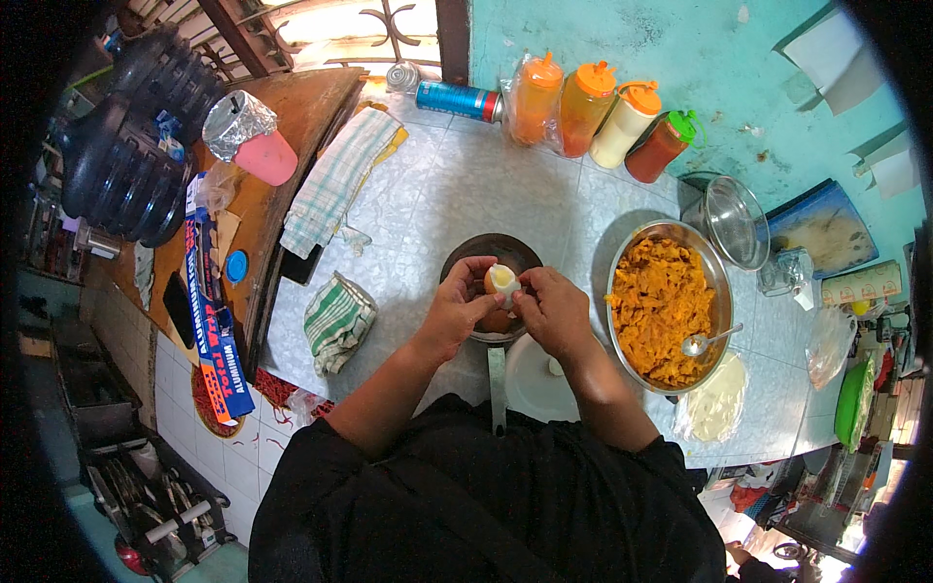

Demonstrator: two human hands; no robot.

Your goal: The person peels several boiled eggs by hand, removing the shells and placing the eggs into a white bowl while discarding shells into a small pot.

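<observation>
A partly peeled boiled egg (pixel 502 279) is held over a dark pan (pixel 491 245), with brown shell still on its left side. My left hand (pixel 461 303) is closed around the egg from the left. From the right, my right hand (pixel 552 307) presses its thumb and fingertips against the white part. Brown pieces, possibly shell, show in the pan below, partly hidden by my hands. The pan's handle (pixel 497 374) points toward me. Beside it sits a white plate (pixel 533 381), with a small white thing (pixel 555 366) partly behind my right forearm.
A steel bowl (pixel 613 325) of orange shredded food holds a spoon (pixel 702 344). Squeeze bottles (pixel 589 107) line the wall beside a blue can (pixel 457 100). A green-striped cloth (pixel 338 321) lies left; a plastic-wrapped pale disc (pixel 712 400) lies right. A foil box (pixel 214 321) rests on the wooden table.
</observation>
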